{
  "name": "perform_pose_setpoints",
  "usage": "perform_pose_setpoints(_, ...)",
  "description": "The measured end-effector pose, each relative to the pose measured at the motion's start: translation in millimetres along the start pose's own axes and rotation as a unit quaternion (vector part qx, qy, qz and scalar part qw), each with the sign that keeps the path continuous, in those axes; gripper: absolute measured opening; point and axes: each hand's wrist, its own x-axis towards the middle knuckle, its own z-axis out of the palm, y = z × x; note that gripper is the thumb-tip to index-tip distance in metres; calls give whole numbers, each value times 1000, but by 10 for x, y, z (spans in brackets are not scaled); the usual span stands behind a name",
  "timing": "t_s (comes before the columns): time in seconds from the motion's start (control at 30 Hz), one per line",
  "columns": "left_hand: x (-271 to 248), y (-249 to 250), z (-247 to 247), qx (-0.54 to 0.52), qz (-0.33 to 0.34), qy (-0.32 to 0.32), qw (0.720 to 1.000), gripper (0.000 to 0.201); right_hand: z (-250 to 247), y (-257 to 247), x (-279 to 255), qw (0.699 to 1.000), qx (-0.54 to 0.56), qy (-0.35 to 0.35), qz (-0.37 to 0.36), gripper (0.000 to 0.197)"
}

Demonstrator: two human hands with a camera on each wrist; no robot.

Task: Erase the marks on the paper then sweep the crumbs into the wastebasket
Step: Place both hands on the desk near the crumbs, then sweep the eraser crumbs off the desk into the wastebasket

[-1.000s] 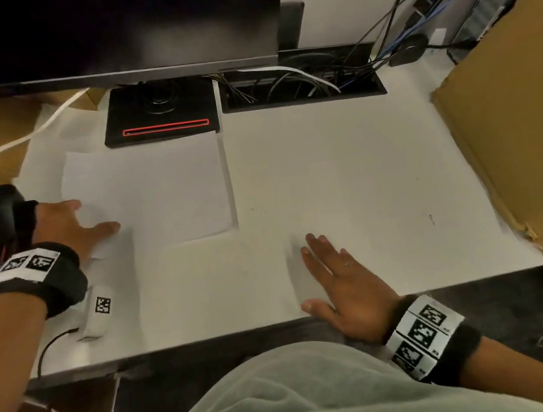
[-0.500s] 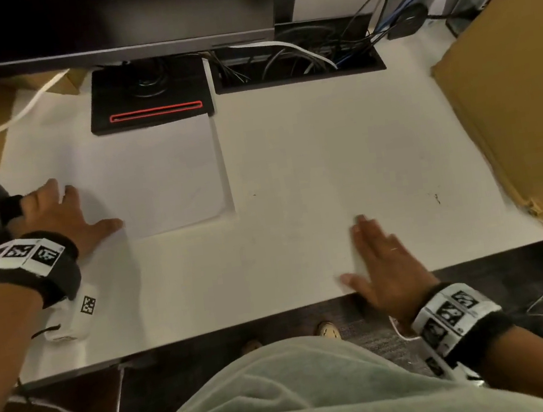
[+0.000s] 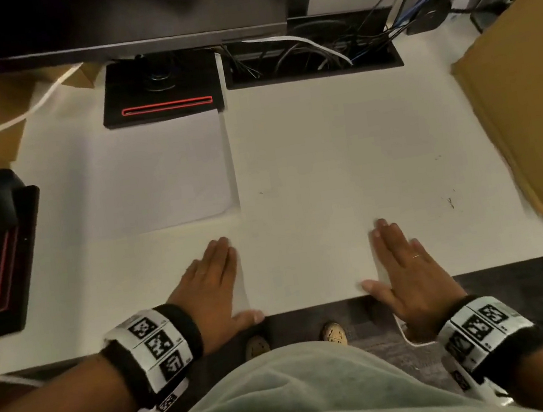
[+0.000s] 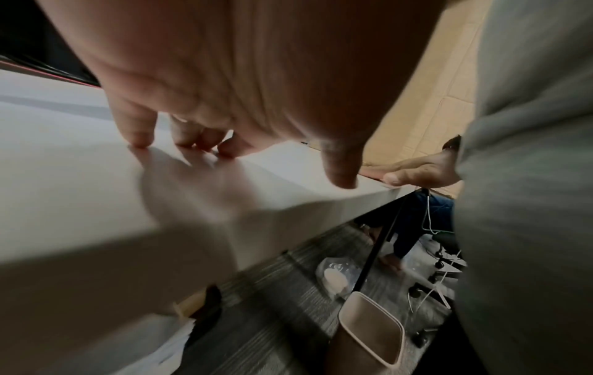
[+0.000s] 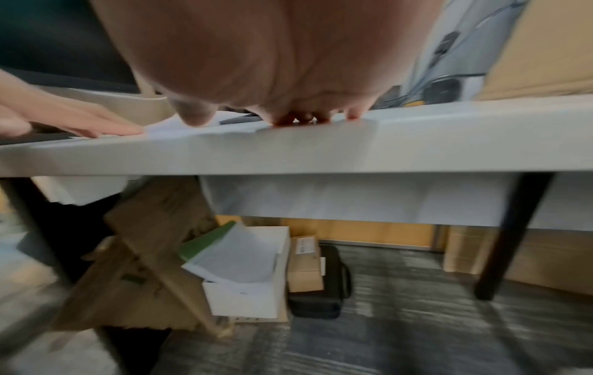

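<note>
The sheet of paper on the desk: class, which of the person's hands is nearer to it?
Left. The left hand lies flat on the desk just below the paper's near edge; the right hand rests farther off to the paper's right, at the desk's front edge.

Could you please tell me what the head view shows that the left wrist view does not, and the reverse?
Only the head view shows the sheet of paper lying in front of the monitor base, a few dark crumbs on the right of the desk, and the cardboard box. Only the left wrist view shows the wastebasket on the floor under the desk. Both show the left hand and the right hand with straight fingers on the white desk near its front edge, neither holding anything.
</note>
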Motion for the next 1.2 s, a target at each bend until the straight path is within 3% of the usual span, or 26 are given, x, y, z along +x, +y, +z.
perform_pose_setpoints(0.17,479,528,-204,-32,-15,18,999,112,-56,61,29,999,32,-15,1,98)
perform_pose_setpoints(0.33,703,1086,-312,-26,69,10,997,107,-28,79,-113,997,79,2,-9,95)
perform_pose_setpoints(0.4,743,1029,-402,-61,29,36,997,107,5,176,-170,997,82,-1,-9,96)
perform_pose_setpoints(0.53,846,684,-555,-93,-130,44,986,112,26,324,-230,996,92,-4,-12,99)
perform_pose_setpoints(0.63,916,867,-581,-106,-113,40,987,117,39,395,-215,994,106,6,-10,97)
perform_pose_setpoints(0.77,851,1407,-565,-94,32,-9,995,109,-4,748,-151,981,153,43,108,98)
perform_pose_setpoints(0.83,783,1314,-575,-107,5,8,994,109,-19,986,-134,965,177,51,186,101)
perform_pose_setpoints(0.9,713,1022,-541,-122,-88,33,988,113,8,1093,-113,958,180,54,217,98)
perform_pose_setpoints(0.97,655,796,-453,-124,-158,30,979,116,35,997,-54,962,170,55,206,93)
perform_pose_setpoints(1.0,651,792,-415,-113,-160,25,980,116,41,905,-7,967,165,52,186,93)
perform_pose_setpoints(1.13,763,1286,-436,-97,-17,9,995,104,-35,591,154,988,145,40,39,111)
perform_pose_setpoints(1.2,700,1338,-443,-109,-9,11,994,101,-98,738,115,983,172,57,32,110)
